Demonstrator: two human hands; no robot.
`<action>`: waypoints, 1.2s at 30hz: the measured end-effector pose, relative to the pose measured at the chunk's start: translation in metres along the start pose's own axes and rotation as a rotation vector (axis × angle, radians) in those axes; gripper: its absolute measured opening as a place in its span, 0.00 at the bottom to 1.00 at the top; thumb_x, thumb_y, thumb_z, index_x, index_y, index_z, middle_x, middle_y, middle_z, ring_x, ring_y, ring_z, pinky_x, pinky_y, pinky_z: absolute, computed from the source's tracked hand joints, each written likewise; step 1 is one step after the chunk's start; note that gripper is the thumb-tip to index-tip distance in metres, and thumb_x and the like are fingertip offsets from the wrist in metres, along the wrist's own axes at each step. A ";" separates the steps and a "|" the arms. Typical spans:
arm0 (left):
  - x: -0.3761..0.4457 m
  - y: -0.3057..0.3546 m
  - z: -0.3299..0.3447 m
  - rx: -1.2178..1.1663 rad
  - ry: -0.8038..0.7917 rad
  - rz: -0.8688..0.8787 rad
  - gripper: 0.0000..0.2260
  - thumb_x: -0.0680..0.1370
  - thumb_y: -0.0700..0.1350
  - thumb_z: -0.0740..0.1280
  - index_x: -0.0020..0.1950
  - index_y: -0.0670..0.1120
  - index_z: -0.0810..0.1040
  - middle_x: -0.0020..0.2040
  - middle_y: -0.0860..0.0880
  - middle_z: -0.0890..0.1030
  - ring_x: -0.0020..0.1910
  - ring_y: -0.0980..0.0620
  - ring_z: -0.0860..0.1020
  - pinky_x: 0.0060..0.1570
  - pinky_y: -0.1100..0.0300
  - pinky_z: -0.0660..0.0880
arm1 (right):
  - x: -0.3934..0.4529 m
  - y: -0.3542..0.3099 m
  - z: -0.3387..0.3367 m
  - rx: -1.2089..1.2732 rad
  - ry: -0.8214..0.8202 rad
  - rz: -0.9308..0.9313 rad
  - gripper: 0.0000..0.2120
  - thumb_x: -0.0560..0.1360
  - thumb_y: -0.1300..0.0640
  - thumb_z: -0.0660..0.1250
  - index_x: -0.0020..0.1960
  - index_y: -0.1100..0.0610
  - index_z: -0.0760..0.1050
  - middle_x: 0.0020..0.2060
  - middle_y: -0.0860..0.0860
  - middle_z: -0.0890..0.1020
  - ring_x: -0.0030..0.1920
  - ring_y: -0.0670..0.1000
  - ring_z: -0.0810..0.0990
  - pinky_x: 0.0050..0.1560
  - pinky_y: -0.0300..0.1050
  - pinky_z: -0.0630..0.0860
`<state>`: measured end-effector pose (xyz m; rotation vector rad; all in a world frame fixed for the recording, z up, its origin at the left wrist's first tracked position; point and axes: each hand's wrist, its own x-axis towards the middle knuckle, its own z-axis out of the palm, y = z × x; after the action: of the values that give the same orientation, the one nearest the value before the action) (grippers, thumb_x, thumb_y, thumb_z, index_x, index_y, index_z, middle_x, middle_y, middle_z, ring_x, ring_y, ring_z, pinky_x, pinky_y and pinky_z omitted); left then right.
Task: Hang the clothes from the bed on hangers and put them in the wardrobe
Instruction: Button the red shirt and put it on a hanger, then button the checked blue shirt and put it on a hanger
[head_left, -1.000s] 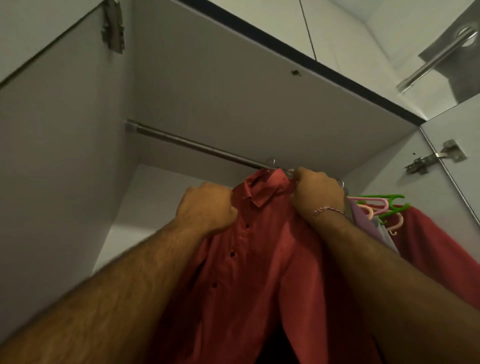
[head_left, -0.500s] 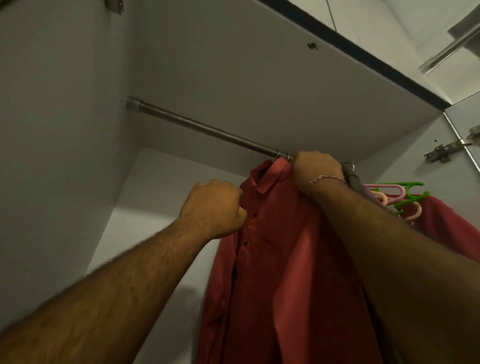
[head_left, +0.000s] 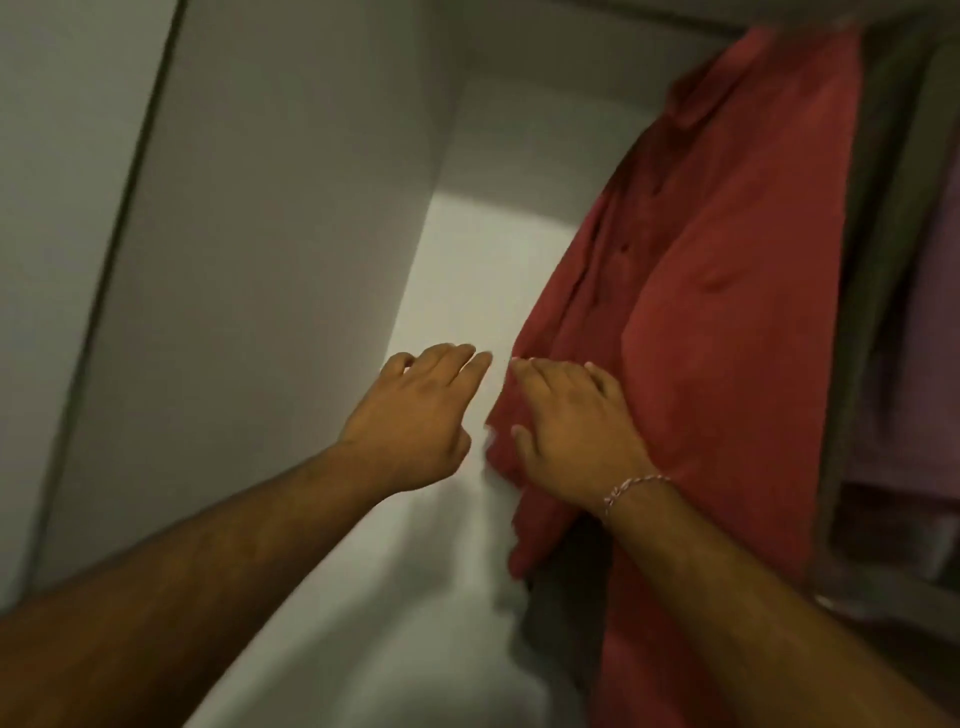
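- Both hands sit mid-frame, side by side: left hand (head_left: 415, 415) hangs in front of the white wardrobe wall (head_left: 260, 260) with fingers loosely straight, holding nothing.
- Right hand (head_left: 571, 431) lies flat on the lower left edge of the red shirt (head_left: 717, 291), fingers spread, pressing rather than gripping.
- That shirt hangs inside the wardrobe, filling the right half of the frame top to bottom.
- Thin bracelet (head_left: 631, 488) on the right wrist.
- Far right: darker and purplish clothes (head_left: 914, 332), pretty blurry.
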<state>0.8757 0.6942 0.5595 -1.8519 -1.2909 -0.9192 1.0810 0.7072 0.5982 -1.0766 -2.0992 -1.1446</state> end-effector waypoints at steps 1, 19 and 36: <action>-0.042 0.006 -0.001 0.024 -0.053 -0.049 0.35 0.74 0.49 0.65 0.81 0.45 0.62 0.78 0.43 0.69 0.76 0.43 0.69 0.69 0.42 0.71 | -0.028 -0.023 0.011 0.078 -0.032 -0.018 0.34 0.77 0.44 0.66 0.80 0.52 0.63 0.73 0.51 0.73 0.72 0.54 0.72 0.76 0.60 0.61; -0.688 0.116 -0.298 -0.018 -0.575 -0.973 0.35 0.74 0.44 0.66 0.81 0.44 0.62 0.77 0.44 0.71 0.75 0.44 0.70 0.70 0.45 0.71 | -0.374 -0.528 -0.112 1.071 -0.395 -0.681 0.38 0.76 0.51 0.67 0.82 0.54 0.57 0.76 0.53 0.70 0.73 0.55 0.71 0.71 0.56 0.69; -1.010 0.293 -0.755 0.589 -0.259 -2.009 0.35 0.75 0.44 0.67 0.82 0.48 0.63 0.77 0.47 0.71 0.74 0.45 0.69 0.70 0.45 0.72 | -0.571 -0.905 -0.525 1.299 -0.491 -1.622 0.34 0.77 0.50 0.67 0.81 0.51 0.60 0.75 0.49 0.69 0.72 0.54 0.70 0.68 0.55 0.71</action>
<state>0.7746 -0.4912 0.0481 0.3329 -3.0181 -0.8288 0.6776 -0.2671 0.0424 1.2622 -3.0718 0.3971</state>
